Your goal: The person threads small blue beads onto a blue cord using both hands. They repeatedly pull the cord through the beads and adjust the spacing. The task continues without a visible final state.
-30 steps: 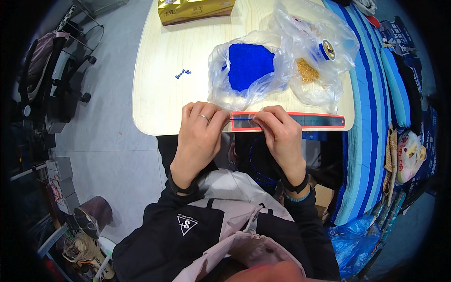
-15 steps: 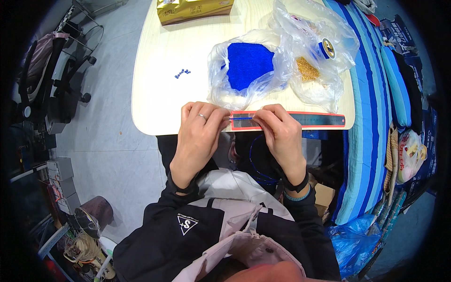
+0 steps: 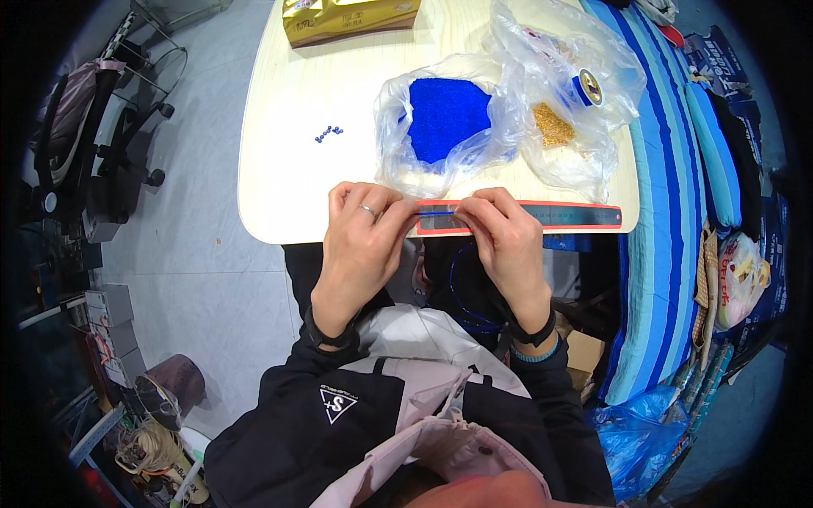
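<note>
A thin blue beaded strand [image 3: 437, 213] is stretched between my two hands at the table's near edge. My left hand [image 3: 360, 241], with a ring on one finger, pinches its left end. My right hand [image 3: 508, 241] pinches it farther right, and a loose blue length hangs below over my dark trousers. Under the strand lies a dark ruler [image 3: 559, 217] with a red-orange border. Just beyond the hands, a clear plastic bag [image 3: 394, 144] lies open around a heap of small bright blue beads [image 3: 449, 118].
Several dark blue round beads [image 3: 329, 134] lie on the pale table [image 3: 288, 186]. Another clear bag [image 3: 593, 161] holds gold beads [image 3: 553, 125] and a blue-and-gold spool-like cylinder [image 3: 588, 87]. A gold packet [image 3: 351, 19] stands at the far edge. Blue striped bedding [image 3: 656, 254] borders the right side.
My left hand has shifted very slightly right, its fingertips now overlapping the ruler's left end. The right hand and the bags look almost the same.
</note>
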A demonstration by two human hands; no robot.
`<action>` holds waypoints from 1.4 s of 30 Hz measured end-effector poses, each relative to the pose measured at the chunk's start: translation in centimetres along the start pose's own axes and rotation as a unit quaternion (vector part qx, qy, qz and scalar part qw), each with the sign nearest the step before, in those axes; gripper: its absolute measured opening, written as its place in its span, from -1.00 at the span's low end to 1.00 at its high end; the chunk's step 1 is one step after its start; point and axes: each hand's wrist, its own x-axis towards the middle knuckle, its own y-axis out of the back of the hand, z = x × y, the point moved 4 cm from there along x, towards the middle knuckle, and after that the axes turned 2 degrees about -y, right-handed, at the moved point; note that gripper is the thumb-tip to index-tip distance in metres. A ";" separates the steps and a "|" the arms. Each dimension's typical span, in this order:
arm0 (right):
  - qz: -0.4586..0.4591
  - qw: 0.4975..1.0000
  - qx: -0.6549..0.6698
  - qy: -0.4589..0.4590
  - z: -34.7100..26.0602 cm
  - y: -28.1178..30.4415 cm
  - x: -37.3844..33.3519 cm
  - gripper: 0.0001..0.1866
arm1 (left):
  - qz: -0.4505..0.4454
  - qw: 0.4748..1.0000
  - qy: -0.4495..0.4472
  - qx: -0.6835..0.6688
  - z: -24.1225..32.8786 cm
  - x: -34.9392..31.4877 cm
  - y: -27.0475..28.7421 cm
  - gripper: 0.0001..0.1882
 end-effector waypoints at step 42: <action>0.132 0.991 -0.013 0.012 -0.3 3.9 -2.4 -0.84 | 0.038 0.983 -0.130 0.127 4.3 2.4 0.0 -0.78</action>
